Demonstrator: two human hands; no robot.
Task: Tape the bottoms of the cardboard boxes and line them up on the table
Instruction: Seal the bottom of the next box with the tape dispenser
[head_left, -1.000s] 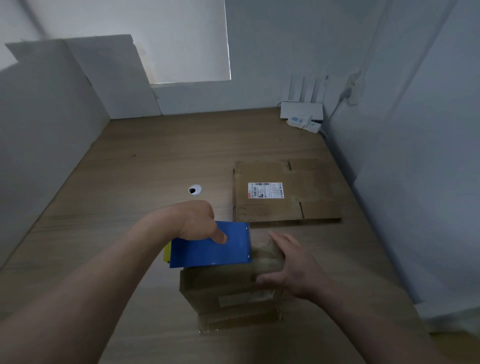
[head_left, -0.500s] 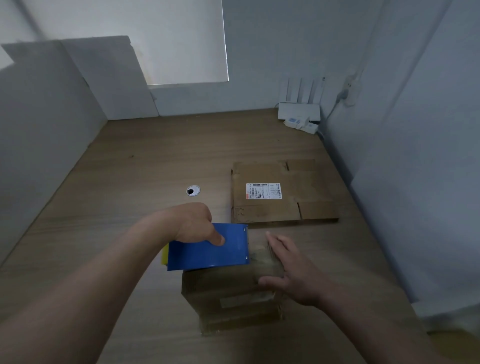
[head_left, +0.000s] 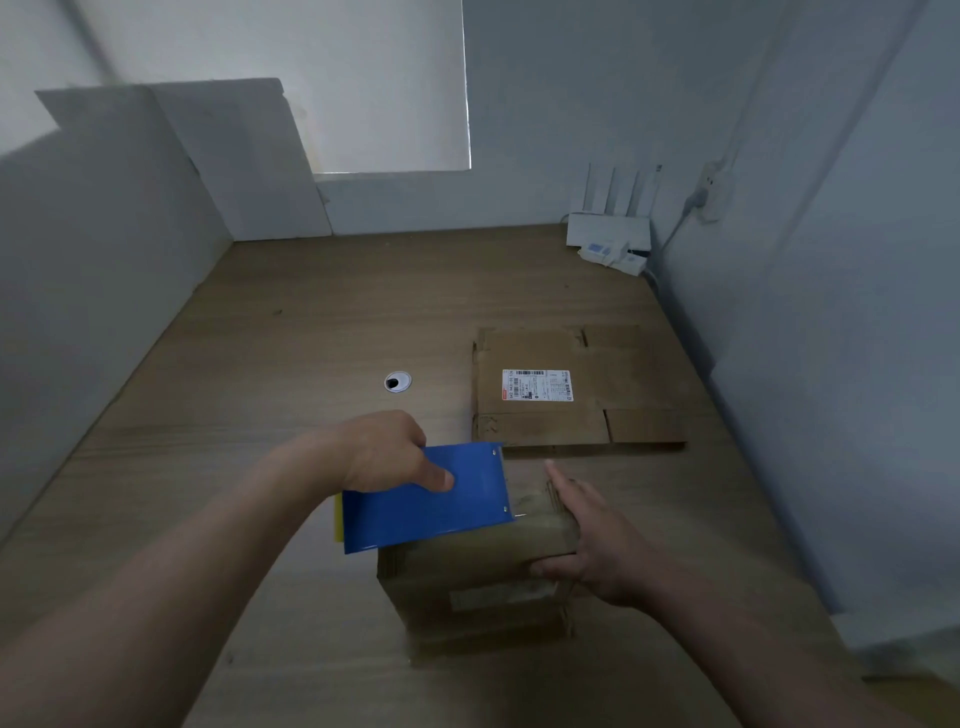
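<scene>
A small upright cardboard box (head_left: 467, 582) stands on the wooden table (head_left: 291, 364) near its front middle. My left hand (head_left: 387, 449) grips a blue tape dispenser (head_left: 431, 501) with a yellow part at its left end, held over the box's far top edge. My right hand (head_left: 597, 540) rests on the box's right side, fingers straight along the top and thumb against the near face. A flattened cardboard box (head_left: 576, 387) with a white shipping label lies on the table just beyond.
A round cable hole (head_left: 397, 382) sits in the table left of the flat box. A white router (head_left: 610, 228) with a cable stands in the back right corner. White partition walls enclose the table on the left, back and right.
Both hands and the dispenser stay at the box; my right hand has slid slightly along the box's right side. The view has barely shifted.
</scene>
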